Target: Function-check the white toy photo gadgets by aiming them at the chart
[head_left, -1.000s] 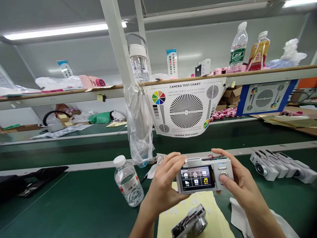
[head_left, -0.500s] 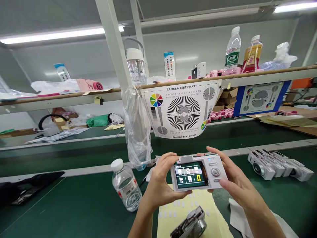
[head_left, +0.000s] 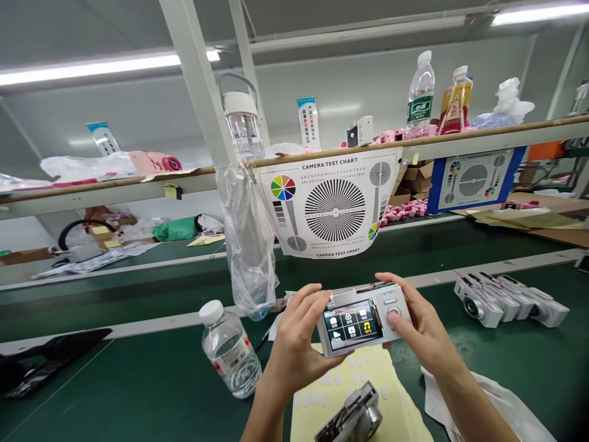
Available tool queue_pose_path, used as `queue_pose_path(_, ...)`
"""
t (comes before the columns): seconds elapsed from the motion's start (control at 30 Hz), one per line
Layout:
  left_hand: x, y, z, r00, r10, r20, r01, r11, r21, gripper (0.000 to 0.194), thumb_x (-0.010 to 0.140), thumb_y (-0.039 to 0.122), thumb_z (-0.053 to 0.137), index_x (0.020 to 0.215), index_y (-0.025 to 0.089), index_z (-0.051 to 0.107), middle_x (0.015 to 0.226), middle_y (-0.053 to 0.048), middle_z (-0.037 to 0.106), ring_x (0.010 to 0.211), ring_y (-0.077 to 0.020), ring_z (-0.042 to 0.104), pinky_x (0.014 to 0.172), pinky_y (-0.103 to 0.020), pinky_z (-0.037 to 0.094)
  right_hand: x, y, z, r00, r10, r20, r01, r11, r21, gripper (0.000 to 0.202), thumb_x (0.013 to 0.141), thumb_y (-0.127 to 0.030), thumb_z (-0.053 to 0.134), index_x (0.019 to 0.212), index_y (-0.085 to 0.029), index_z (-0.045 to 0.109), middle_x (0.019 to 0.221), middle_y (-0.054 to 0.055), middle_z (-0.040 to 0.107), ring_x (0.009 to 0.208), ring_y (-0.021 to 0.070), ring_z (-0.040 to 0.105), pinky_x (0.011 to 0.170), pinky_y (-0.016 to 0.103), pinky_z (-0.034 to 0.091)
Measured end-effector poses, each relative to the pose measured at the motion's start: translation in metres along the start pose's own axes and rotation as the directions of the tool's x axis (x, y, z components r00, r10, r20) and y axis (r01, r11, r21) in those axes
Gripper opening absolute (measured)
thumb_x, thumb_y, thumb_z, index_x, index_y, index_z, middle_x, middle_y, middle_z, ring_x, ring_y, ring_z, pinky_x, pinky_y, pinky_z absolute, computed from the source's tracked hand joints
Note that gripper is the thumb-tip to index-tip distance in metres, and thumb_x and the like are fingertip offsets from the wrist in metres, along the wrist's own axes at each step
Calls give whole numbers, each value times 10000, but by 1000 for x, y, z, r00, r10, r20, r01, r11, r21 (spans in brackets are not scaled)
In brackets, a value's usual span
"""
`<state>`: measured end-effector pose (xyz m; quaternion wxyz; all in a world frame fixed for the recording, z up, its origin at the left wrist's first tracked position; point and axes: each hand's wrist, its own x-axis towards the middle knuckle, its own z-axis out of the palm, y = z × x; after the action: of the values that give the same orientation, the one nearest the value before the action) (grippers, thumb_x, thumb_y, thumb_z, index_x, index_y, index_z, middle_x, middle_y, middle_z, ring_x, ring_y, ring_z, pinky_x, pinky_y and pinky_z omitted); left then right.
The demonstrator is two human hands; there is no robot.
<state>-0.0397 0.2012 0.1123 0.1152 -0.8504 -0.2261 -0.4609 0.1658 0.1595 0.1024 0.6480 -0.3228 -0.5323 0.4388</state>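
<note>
A silver-white camera (head_left: 338,353) is held up over the bench with its lit menu screen facing me; the MP3 icon shows yellow. My left hand (head_left: 297,344) grips its left end, fingers on top and thumb below. My right hand (head_left: 426,334) holds the right end, with the thumb on the round control button. Below them a second silver camera (head_left: 352,417) rests on a yellow sheet (head_left: 391,393) dotted with small pale pieces. Behind the held camera hangs a camera test chart (head_left: 335,210).
A water bottle (head_left: 232,353) stands left of my hands. Several silver cameras (head_left: 510,301) lie at the right on the green bench. A white cloth (head_left: 488,405) is at the lower right. A plastic bag (head_left: 251,245) hangs by the post (head_left: 197,80); bottles stand on the shelf (head_left: 497,132).
My right thumb has moved up from the lower button to the round control. The held camera is tilted slightly more, and the view has shifted a little.
</note>
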Motion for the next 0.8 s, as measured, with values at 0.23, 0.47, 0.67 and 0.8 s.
queue_pose_path(0.23, -2, -9, 4, 995, -92, 24, 94, 994, -64, 624, 646, 374, 817, 1164, 172, 533, 1082, -138, 694, 1098, -337, 624, 865, -471, 575, 9, 5, -10, 995, 46, 83, -52, 996, 66, 534, 798, -333, 725, 1288, -240, 533, 1027, 51, 675, 718, 139, 667, 509, 183, 572)
queue_pose_path(0.47, -3, -16, 4, 910, -386, 149, 414, 859, -301, 663, 574, 508, 804, 1097, 148, 613, 1163, -175, 639, 1044, -347, 649, 881, -500, 543, 6, 7, -19, 962, -30, 272, -21, 983, 183, 664, 812, -401, 747, 1410, -400, 458, 1427, 43, 535, 988, 172, 674, 712, 221, 588)
queue_pose_path(0.67, 0, -10, 2, 806, -515, 291, 592, 710, -381, 717, 526, 561, 794, 1087, 145, 627, 1110, -152, 674, 982, -330, 662, 816, -408, 559, 5, 14, -17, 959, -119, 257, 107, 992, 61, 703, 875, -406, 676, 1492, -312, 352, 1345, 77, 619, 1180, 218, 608, 903, 263, 535)
queue_pose_path(0.8, 2, -7, -3, 753, -538, 378, 658, 635, -405, 721, 553, 560, 788, 1124, 153, 620, 1100, -133, 695, 955, -312, 672, 767, -355, 561, 7, 18, -19, 950, -158, 269, 148, 987, 56, 711, 885, -422, 652, 1504, -290, 330, 1342, 79, 623, 1215, 236, 589, 913, 274, 520)
